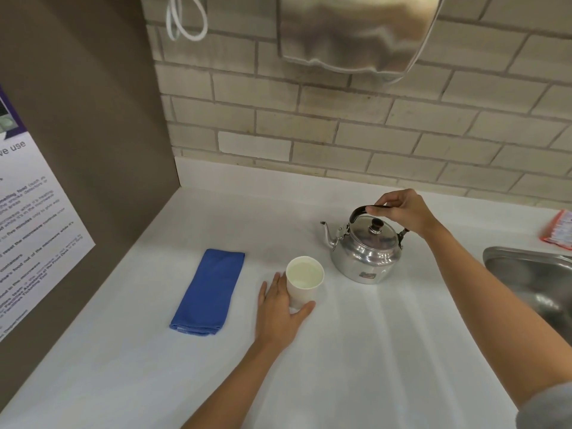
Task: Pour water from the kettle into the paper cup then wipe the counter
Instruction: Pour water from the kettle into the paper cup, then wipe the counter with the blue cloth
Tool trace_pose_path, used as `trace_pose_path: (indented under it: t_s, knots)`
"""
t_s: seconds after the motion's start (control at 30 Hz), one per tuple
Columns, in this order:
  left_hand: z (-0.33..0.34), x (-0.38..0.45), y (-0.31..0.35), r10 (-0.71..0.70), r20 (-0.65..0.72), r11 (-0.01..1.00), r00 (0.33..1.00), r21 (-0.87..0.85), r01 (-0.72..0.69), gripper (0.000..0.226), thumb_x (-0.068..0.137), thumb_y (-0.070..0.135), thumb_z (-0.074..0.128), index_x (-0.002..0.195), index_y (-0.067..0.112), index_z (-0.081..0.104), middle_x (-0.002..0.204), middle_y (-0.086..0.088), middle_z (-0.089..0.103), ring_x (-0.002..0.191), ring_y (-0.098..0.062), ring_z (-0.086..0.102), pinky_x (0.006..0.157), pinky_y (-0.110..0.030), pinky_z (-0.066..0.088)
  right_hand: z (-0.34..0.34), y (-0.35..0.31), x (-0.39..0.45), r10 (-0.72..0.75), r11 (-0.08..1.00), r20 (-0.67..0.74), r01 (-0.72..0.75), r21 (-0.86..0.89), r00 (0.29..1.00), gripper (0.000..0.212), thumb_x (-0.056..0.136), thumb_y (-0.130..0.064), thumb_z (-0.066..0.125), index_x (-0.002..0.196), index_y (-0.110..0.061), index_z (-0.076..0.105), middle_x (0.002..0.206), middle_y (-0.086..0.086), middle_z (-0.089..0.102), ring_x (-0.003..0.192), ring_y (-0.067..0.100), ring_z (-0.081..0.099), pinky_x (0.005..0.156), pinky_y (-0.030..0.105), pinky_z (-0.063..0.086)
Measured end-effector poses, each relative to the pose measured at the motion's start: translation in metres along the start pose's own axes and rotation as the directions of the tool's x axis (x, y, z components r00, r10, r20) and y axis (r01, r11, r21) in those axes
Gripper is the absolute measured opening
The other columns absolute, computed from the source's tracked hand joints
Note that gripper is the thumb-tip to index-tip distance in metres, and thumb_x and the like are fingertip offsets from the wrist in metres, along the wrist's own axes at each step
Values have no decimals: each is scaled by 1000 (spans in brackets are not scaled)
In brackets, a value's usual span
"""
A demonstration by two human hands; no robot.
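A shiny metal kettle point(365, 255) stands upright on the white counter point(371, 351), spout pointing left. My right hand point(402, 212) grips its black handle from above. Just left of the kettle stands a white paper cup point(304, 280) with water in it. My left hand point(278, 311) wraps loosely around the cup's lower left side, thumb in front of its base. A folded blue cloth point(210, 292) lies flat on the counter, left of the cup.
A steel sink point(532, 277) is set into the counter at the right edge. An orange-and-white packet point(558, 230) lies behind it. A brown side panel with a printed notice point(34, 236) walls the left. A metal dispenser point(356, 32) hangs on the brick wall.
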State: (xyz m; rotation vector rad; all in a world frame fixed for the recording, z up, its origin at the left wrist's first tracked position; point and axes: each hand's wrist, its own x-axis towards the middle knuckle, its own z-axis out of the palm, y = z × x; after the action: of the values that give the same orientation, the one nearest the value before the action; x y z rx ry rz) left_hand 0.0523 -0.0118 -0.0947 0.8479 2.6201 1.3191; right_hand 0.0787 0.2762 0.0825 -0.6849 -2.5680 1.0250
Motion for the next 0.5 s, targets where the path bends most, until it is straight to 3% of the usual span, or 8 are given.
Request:
trace_pose_path:
  t_s: [0.1, 0.17, 0.27, 0.33, 0.4, 0.5]
  knots:
    - [-2, 1, 1, -4, 22, 1000, 1000, -18, 5, 81, 84, 54, 65, 145, 11, 35, 149, -3, 46, 142, -14, 37, 125, -38, 7, 2, 0, 0, 11, 1000, 4, -11, -13, 1000, 16, 74, -35, 85, 76, -21, 78, 84, 12, 76, 80, 20, 65, 71, 20, 45]
    - [-6, 2, 1, -11, 64, 1000, 998, -27, 13, 79, 84, 50, 66, 145, 10, 35, 149, -4, 46, 142, -16, 36, 125, -39, 6, 5, -1, -2, 9, 998, -11, -10, -60, 1000, 17, 74, -39, 83, 81, -25, 77, 88, 4, 76, 88, 24, 67, 79, 30, 49]
    - [-13, 4, 0, -13, 131, 999, 991, -42, 19, 67, 84, 41, 69, 138, 12, 42, 137, -4, 53, 132, -20, 45, 121, -41, 18, 12, -10, -7, -56, 984, -173, 26, -176, 983, 21, 74, -46, 80, 87, -31, 75, 92, -6, 70, 89, 22, 63, 90, 43, 49]
    - [-21, 5, 0, -31, 141, 993, 989, -109, 47, 55, 81, 36, 73, 126, 17, 49, 122, 2, 59, 116, -19, 54, 105, -36, 40, 21, -22, -12, -143, 969, -293, 73, -236, 945, 20, 77, -41, 78, 92, -29, 74, 100, -3, 69, 98, 22, 61, 95, 48, 45]
    - [-30, 5, 1, -45, 153, 982, 987, -176, 72, 57, 78, 30, 77, 128, 21, 49, 125, 6, 60, 116, -14, 55, 94, -25, 43, 32, -39, -19, -220, 951, -329, 127, -282, 918, 19, 80, -30, 74, 98, -24, 74, 110, 2, 69, 111, 27, 58, 99, 48, 41]
    - [-48, 3, -5, -31, 113, 978, 993, -203, 53, 69, 78, 22, 79, 138, 24, 45, 137, 10, 54, 126, -7, 49, 102, -23, 39, 60, -72, -36, -262, 957, -323, 203, -206, 909, 27, 82, -19, 70, 109, -18, 71, 118, 6, 64, 116, 27, 56, 100, 40, 41]
